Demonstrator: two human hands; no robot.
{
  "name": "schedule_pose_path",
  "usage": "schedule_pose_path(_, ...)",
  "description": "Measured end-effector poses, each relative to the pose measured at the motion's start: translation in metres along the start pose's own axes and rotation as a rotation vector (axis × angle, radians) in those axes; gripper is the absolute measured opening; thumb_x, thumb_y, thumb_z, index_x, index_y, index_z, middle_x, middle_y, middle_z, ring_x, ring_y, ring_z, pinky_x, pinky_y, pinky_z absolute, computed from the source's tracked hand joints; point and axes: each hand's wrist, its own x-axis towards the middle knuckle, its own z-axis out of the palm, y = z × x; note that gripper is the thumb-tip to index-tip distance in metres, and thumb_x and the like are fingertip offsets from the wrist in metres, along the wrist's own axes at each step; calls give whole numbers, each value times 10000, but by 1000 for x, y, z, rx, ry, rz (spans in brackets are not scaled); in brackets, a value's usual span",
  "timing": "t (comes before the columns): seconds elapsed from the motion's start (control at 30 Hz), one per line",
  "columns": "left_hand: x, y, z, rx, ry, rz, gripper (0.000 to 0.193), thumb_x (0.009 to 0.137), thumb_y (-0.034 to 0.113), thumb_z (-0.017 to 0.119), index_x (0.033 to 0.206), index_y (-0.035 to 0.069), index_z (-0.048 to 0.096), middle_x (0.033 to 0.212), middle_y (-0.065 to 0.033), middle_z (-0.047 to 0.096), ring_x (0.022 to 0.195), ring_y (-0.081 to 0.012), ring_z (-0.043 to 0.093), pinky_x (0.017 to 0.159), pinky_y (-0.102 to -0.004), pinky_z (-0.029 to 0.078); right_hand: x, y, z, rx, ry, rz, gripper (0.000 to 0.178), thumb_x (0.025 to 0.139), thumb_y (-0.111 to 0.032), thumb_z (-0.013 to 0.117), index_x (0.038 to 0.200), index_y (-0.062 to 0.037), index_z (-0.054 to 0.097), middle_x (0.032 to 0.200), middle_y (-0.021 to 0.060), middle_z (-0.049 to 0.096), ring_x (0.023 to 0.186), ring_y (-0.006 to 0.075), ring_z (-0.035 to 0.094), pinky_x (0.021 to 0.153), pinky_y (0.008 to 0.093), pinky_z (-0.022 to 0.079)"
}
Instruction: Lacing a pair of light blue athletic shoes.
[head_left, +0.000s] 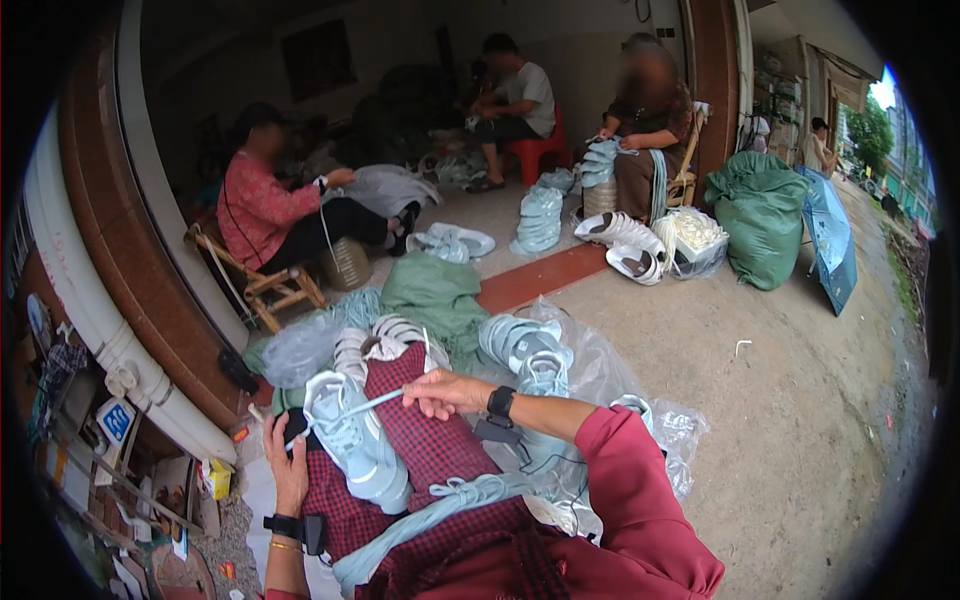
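A light blue sneaker (357,445) lies on my lap, on the red-and-black checked cloth (412,400), its toe toward me. A light blue shoelace (372,404) runs across its upper part. My right hand (440,393) pinches one stretch of this lace right of the shoe, pulled out taut. On the other side, my left hand (287,472) has its thumb and fingers on the lace by the shoe's left edge. A bundle of light blue laces (440,510) lies across my lap, nearer to me.
Nested blue sneakers (530,345) stand to the right on clear plastic. A green sack (432,295) lies ahead. Three people sit working beyond, one on a bamboo chair (265,285). Farther right are a full green sack (760,220) and a blue umbrella (830,240). A white pipe (130,350) runs down the left.
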Motion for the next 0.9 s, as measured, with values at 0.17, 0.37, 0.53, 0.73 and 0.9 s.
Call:
schedule_pose_path(0.17, 13, 0, -2, 78, -59, -13, 475, 996, 261, 522, 1424, 63, 466, 1519, -196, 365, 1434, -352, 307, 1184, -441, 220, 2, 3, -11, -76, 29, -52, 380, 993, -399, 580, 1020, -35, 685, 670, 17, 647, 467, 61, 575, 385, 166, 387)
schedule_pose_path(0.37, 56, 14, -58, -192, 247, -85, 227, 1022, 184, 528, 1136, 15, 629, 1109, -65, 633, 1020, -146, 571, 905, -287, 446, 16, -110, 15, -274, 190, -430, 301, 1010, -271, 533, 937, -8, 661, 670, 34, 655, 543, 78, 615, 471, 186, 450)
schedule_pose_path(0.53, 54, 35, 1, 15, 121, 117, 207, 984, 147, 541, 881, -3, 640, 897, -112, 620, 891, -256, 563, 879, -356, 423, 34, -74, 7, -397, 263, -296, 288, 1027, -231, 516, 919, -28, 690, 648, -10, 612, 542, 39, 550, 486, 183, 440)
schedule_pose_path(0.73, 32, 43, -19, 85, 33, 116, 276, 995, 199, 504, 882, -20, 628, 882, -144, 599, 844, -310, 541, 849, -385, 414, 46, -100, 42, -457, 92, -490, 243, 1002, -211, 565, 927, -13, 684, 769, 22, 661, 673, 80, 611, 620, 230, 502)
schedule_pose_path(0.9, 45, 26, -1, 112, 52, 207, 191, 913, 173, 571, 883, -9, 618, 907, -172, 588, 899, -363, 546, 836, -460, 404, 51, -173, 28, -889, 349, -601, 333, 1038, -284, 468, 952, -35, 672, 839, 13, 639, 735, 101, 576, 693, 263, 480)
